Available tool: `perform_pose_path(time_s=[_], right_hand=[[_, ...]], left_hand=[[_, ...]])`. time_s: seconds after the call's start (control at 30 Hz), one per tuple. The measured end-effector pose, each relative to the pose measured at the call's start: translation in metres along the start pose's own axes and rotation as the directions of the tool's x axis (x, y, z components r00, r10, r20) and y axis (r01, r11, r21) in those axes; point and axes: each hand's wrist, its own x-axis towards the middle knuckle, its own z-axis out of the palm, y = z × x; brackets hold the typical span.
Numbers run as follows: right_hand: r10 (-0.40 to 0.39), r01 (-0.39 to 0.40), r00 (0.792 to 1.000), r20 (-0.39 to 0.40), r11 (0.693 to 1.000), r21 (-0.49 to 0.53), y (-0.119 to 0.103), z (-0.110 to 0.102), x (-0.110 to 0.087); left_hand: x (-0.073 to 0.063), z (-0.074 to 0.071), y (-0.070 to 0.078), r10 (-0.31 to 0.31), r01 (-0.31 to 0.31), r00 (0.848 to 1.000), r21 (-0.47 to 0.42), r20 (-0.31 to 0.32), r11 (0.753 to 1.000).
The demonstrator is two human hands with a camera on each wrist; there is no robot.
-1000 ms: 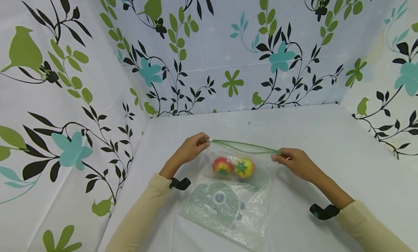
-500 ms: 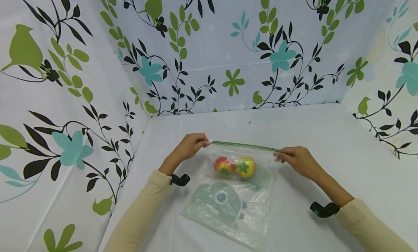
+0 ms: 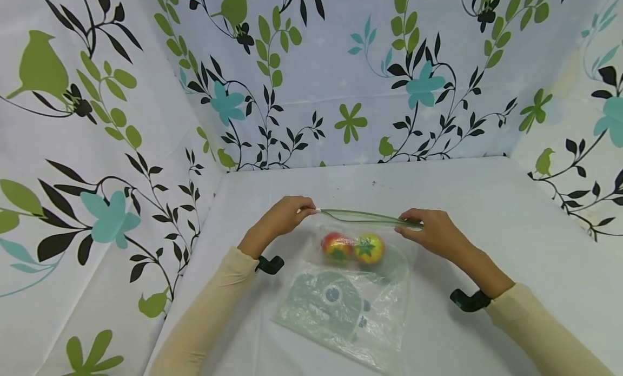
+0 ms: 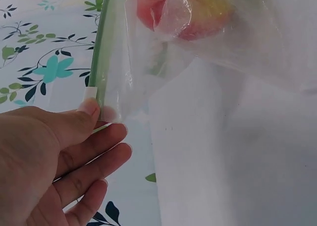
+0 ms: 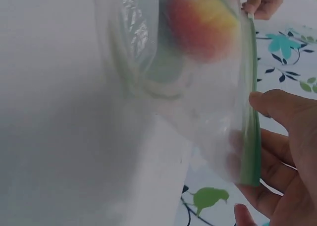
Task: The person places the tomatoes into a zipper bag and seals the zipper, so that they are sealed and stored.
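A clear zip bag [image 3: 340, 311] with a green closure strip [image 3: 362, 216] lies toward me, its top edge lifted. Through its film show two red-and-yellow round fruits [image 3: 369, 249] with green star-shaped tops, side by side. My left hand [image 3: 287, 216] pinches the bag's upper left corner at a white slider [image 4: 90, 92], thumb in front. At the right end, my right hand [image 3: 435, 232] holds the strip, thumb on its near side and fingers behind the film, as the right wrist view shows. Between the hands the two green edges stand slightly apart.
A white-covered table [image 3: 272, 186] bears the bag. Behind and beside it hang white cloths [image 3: 302, 84] printed with leaves, birds and blue flowers. A pale green printed shape [image 3: 323, 303] shows at the bag's lower part. A black wrist camera [image 3: 469, 300] sits on each wrist.
The right hand has shifted left along the strip, its thumb and fingers farther over the edge. The strip's edges met half a second ago and now gap again. The left hand keeps its pinch.
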Motion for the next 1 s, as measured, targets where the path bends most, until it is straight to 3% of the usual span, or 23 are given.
perform_pose_path(time_s=[0.13, 0.23, 0.4, 0.53, 0.77, 1.0], right_hand=[[-0.097, 0.097, 0.995, 0.011, 0.993, -0.062, -0.024, 0.008, 0.023], [-0.142, 0.145, 0.989, 0.041, 0.986, -0.088, -0.042, 0.014, 0.040], [-0.189, 0.201, 0.976, 0.104, 0.973, -0.113, -0.070, 0.032, 0.069], [-0.245, 0.256, 0.963, 0.117, 0.963, -0.090, -0.088, 0.049, 0.087], [-0.267, 0.264, 0.961, 0.072, 0.963, 0.044, -0.107, 0.071, 0.104], [-0.304, 0.304, 0.952, 0.029, 0.953, 0.012, -0.119, 0.082, 0.113]], left_hand=[[0.002, -0.006, 0.011, 0.009, -0.017, 0.999, 0.154, 0.048, 0.988], [0.003, -0.010, 0.019, 0.048, -0.063, 0.997, 0.270, 0.061, 0.961], [0.004, -0.015, 0.026, 0.091, -0.108, 0.994, 0.376, 0.061, 0.920], [0.005, -0.017, 0.027, 0.083, -0.102, 0.994, 0.397, 0.066, 0.912], [0.007, -0.016, 0.027, 0.098, -0.112, 0.994, 0.385, 0.056, 0.916], [0.007, -0.016, 0.026, 0.091, -0.110, 0.994, 0.376, 0.069, 0.920]])
